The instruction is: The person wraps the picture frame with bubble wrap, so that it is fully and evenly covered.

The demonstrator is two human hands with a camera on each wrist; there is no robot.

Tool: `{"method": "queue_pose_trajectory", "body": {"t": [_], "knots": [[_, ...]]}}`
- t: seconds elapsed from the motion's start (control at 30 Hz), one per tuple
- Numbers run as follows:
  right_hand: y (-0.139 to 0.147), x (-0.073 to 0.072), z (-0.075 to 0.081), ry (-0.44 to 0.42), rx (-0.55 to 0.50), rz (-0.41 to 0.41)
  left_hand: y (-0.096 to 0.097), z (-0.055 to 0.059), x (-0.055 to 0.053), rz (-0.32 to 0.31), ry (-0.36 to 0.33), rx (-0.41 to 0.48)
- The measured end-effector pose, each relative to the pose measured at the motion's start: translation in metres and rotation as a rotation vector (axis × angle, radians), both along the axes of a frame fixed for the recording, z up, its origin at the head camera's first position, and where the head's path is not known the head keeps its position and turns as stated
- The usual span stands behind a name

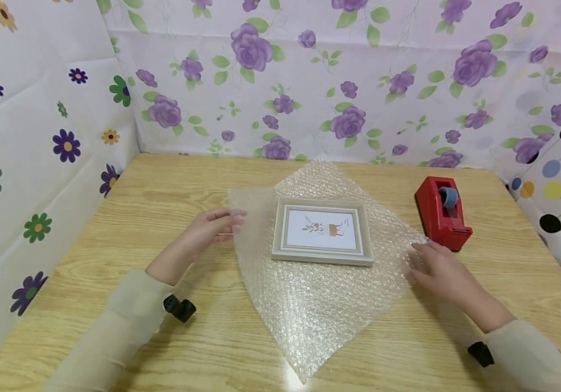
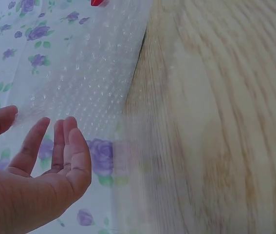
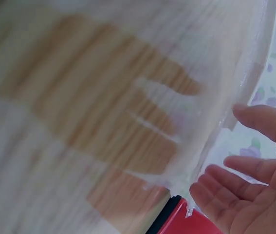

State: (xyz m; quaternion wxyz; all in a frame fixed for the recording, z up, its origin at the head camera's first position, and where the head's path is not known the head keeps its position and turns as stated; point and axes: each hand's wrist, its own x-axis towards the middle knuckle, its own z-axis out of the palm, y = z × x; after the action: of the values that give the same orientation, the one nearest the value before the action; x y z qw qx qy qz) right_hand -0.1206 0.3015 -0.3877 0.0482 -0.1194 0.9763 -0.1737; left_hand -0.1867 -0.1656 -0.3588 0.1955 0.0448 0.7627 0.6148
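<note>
A picture frame (image 1: 322, 231) with a pale, silvery border and a small plant print lies face up on a sheet of clear bubble wrap (image 1: 329, 305). The sheet is turned cornerwise on the table. At its left corner is my left hand (image 1: 217, 224), fingertips right at the edge; the left wrist view shows that thumb and fingers apart, with bubble wrap (image 2: 96, 73) beyond them. My right hand (image 1: 444, 272) is by the right corner, its fingers loosely spread and the thumb apart in the right wrist view, beside the edge of the sheet.
A red tape dispenser (image 1: 441, 215) with a blue roll stands at the right, just behind my right hand. Wood-grain table (image 1: 187, 337) lies all around the sheet. Flowered cloth (image 1: 251, 81) hangs behind the table, with patterned sheets along both sides.
</note>
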Motion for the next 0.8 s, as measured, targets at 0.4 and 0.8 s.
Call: {"method": "queue_pose_trajectory", "body": {"t": [0.4, 0.8], "knots": [[0.008, 0.005, 0.001, 0.002, -0.077, -0.204, 0.009, 0.003, -0.002, -0.033, -0.013, 0.054], [0.02, 0.004, -0.002, -0.138, -0.238, -0.342, 0.025, 0.009, -0.003, -0.026, -0.033, 0.101]]}}
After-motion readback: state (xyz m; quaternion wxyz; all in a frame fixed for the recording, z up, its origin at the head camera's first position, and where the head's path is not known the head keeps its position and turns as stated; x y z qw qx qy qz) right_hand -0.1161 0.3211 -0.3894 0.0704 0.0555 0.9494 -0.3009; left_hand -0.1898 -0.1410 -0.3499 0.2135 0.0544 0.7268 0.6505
